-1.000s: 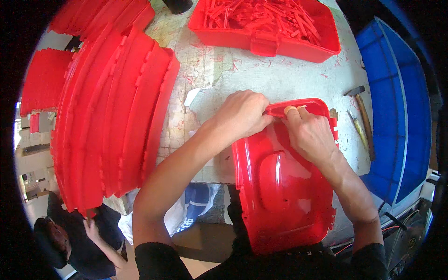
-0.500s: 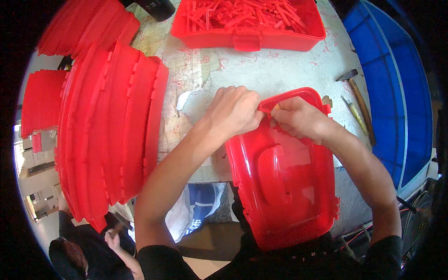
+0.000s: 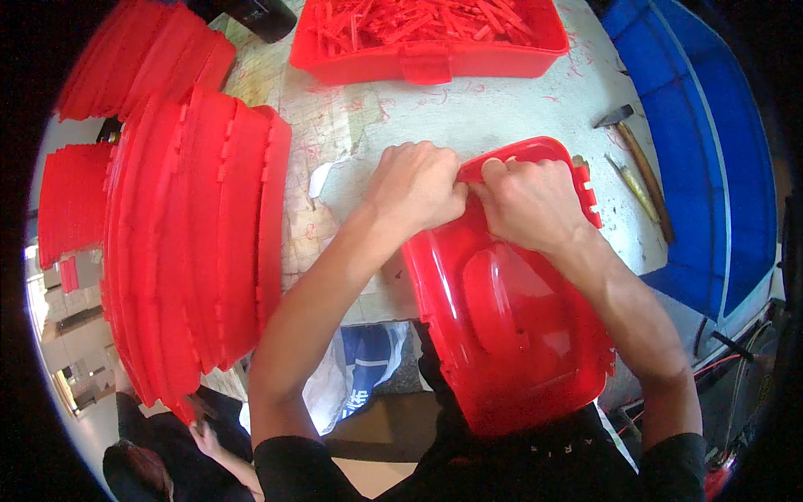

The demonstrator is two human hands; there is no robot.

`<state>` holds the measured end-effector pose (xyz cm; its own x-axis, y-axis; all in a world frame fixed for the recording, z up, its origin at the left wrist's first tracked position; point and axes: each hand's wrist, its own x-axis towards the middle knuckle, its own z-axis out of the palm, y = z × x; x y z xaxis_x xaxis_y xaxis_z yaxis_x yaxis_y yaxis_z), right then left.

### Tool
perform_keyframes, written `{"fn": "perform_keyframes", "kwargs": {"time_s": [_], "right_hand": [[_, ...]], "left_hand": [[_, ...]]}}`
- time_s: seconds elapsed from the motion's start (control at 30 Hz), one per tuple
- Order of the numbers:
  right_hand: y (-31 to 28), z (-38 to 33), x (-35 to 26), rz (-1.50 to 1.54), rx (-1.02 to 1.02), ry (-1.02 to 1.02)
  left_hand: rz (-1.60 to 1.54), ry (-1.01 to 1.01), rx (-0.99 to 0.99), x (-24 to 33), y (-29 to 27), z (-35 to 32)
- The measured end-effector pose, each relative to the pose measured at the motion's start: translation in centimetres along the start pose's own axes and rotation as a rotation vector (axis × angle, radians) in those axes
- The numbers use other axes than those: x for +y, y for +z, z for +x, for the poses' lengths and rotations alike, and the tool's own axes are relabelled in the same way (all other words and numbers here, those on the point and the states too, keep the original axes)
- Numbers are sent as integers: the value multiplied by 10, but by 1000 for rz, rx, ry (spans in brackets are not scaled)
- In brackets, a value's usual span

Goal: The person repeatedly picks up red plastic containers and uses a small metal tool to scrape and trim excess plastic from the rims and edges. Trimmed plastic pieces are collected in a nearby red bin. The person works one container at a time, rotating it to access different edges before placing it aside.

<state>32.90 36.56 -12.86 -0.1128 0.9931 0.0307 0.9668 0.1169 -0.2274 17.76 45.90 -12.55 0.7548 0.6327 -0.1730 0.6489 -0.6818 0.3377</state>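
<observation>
A glossy red plastic lid [image 3: 548, 360], with a raised oval in its middle, slants between the table edge and my body. My left hand [image 3: 421, 186] is closed on the lid's far left edge, knuckles up. Right beside it, my right hand [image 3: 535, 201] is closed in a fist at the far rim, its thumb side turned to my left hand. Whatever the right fingers hold is hidden behind them.
Stacked red plastic parts [image 3: 201, 226] rise at the left. A red box [image 3: 431, 67] of red scraps stands at the far side. To the right lie a hammer [image 3: 640, 159], a thin yellowish tool [image 3: 637, 191] and a blue crate [image 3: 694, 167]. Another person's hand [image 3: 205, 439] shows lower left.
My right hand has turned over, its back now upward, and sits slightly higher at the rim. The left hand keeps its hold. The whole view has shifted slightly.
</observation>
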Motion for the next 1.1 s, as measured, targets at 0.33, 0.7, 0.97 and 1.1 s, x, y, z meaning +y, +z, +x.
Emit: {"fn": "perform_keyframes", "kwargs": {"time_s": [0.33,0.7,0.97,1.1], "right_hand": [[-7,9,-1,-144,-34,-42],[-6,10,5,-332,15,-207],[-2,15,-3,-188,-11,79],[15,9,1,32,141,207]], "left_hand": [[-15,-18,-20,2,-4,2],[18,63,20,-2,-4,11],[-5,51,-15,-8,-2,17],[-7,89,35,-11,-2,23]]}}
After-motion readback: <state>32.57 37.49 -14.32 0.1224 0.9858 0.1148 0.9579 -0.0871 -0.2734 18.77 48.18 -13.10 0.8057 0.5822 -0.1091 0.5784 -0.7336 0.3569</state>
